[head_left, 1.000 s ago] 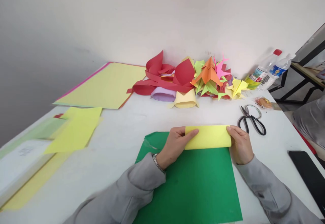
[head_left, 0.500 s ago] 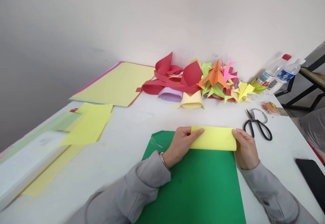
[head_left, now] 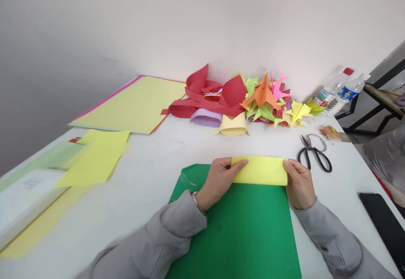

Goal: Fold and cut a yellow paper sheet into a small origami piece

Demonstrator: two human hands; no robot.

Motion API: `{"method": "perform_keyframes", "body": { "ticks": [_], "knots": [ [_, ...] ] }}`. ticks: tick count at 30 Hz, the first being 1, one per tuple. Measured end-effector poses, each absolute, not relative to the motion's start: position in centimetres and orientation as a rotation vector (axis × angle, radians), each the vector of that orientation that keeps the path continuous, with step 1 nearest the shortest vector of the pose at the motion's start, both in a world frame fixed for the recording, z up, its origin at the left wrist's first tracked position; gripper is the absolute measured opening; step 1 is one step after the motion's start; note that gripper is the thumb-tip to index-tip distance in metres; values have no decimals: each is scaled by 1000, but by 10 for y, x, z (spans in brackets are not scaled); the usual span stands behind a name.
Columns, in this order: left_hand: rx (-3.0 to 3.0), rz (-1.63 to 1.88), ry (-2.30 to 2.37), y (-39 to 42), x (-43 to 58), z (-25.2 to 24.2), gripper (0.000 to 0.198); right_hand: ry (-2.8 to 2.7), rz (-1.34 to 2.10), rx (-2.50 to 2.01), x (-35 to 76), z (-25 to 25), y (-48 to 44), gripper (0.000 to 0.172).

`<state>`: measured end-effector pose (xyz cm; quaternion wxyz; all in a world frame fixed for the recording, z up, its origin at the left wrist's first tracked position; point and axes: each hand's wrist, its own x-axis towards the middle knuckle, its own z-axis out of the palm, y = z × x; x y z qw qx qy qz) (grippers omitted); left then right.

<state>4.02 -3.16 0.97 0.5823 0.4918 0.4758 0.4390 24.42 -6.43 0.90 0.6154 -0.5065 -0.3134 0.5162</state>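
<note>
A strip of yellow paper [head_left: 260,171], apparently folded over along its lower edge, is held out flat between my two hands. My left hand [head_left: 220,182] pinches its left end, thumb on top. At the right end, my right hand [head_left: 301,182] grips the upper corner between thumb and fingers. Beneath them lies a large green sheet [head_left: 243,228] with a creased top-left corner. Just beyond my right hand rest scissors with black handles [head_left: 314,154], blades partly apart, beside a roll of clear tape [head_left: 320,139].
Red paper shapes [head_left: 234,93] and folded paper figures [head_left: 264,95] are heaped by the wall. To the left are large pale yellow sheets [head_left: 126,106], bright yellow paper [head_left: 98,161] and a white box [head_left: 28,203]. Bottles [head_left: 335,89] and a black phone-like slab [head_left: 382,224] are at the right.
The whole view has shifted slightly, so things appear a little further left. Both hands keep the same hold on the yellow paper.
</note>
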Motion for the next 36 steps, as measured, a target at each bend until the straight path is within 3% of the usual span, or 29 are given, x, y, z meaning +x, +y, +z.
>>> {"method": "perform_keyframes", "body": {
  "ticks": [36],
  "knots": [
    [1502, 1110, 1150, -36, 40, 14, 39, -822, 1188, -1169, 245, 5, -64, 16]
  ]
}}
